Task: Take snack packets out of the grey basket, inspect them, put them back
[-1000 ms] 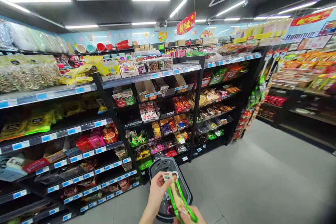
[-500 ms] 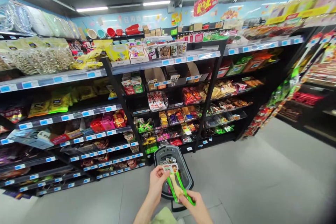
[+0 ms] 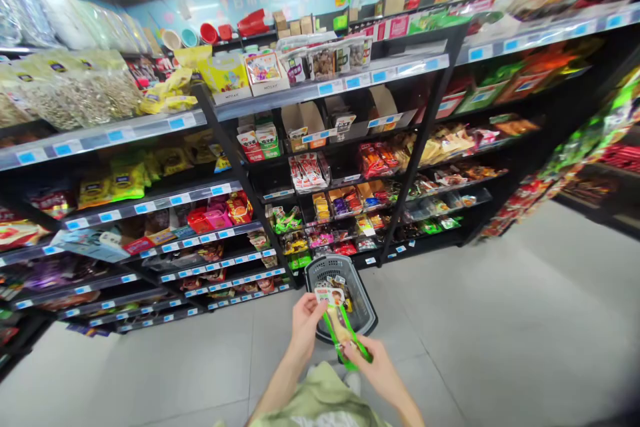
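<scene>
Both hands hold a green-edged snack packet (image 3: 340,325) with a clear middle, a white printed top and something pale inside. My left hand (image 3: 306,320) pinches its upper left edge, near the printed top. Lower down, my right hand (image 3: 371,361) grips the bottom right end between thumb and fingers. The packet is tilted and hangs above a grey shopping basket (image 3: 369,310) on the floor. Several small packets (image 3: 336,283) lie inside the basket, partly hidden behind the held packet and my hands.
Black store shelves (image 3: 435,127) with bagged snacks and blue-white price tags run across in front. Low snack bins (image 3: 327,240) stand right behind the basket. Grey tiled floor (image 3: 440,307) stretches to the right. Hanging snack strips (image 3: 565,153) line the shelf end.
The view has tilted down and come closer to the shelves, showing more of my green clothing. Both hands still hold the packet over the basket, whose contents show more.
</scene>
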Tool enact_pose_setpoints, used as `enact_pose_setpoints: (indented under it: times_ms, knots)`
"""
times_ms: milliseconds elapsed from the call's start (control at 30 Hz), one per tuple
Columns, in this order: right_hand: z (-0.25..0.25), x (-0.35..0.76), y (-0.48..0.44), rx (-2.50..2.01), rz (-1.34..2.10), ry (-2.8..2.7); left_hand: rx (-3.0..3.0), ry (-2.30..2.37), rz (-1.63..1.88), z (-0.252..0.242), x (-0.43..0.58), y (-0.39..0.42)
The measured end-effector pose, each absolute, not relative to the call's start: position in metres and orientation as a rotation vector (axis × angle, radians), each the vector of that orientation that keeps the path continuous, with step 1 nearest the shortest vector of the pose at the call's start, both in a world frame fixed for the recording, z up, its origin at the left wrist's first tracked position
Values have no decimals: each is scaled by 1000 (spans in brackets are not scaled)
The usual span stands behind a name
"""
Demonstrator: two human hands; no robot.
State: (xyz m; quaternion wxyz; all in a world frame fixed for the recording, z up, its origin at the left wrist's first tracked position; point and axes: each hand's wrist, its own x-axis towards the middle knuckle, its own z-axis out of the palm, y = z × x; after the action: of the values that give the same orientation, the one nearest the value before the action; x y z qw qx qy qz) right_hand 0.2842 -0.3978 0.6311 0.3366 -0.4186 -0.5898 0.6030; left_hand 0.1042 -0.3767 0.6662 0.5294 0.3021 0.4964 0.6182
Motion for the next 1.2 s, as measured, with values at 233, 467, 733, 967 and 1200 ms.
enact_pose_setpoints:
  times_ms: [233,467,733,967,1200]
  knots:
    - [627,276,-400,-1093,1614,-1476,745,1173,1492,668,99,-381]
    - [625,271,-403,-1095,1697,-1404,560,1161,1534,671,100,-384]
    - [636,271,-403,-1103,1725,-1369,543,1201,1554,667,97,-384]
    - [638,274,-402,-1159,1717,-1310,601,1239,1553,660,98,-382]
    - [635,275,-401,-1143,1672,-1338,603,1252,1564,664,99,-381]
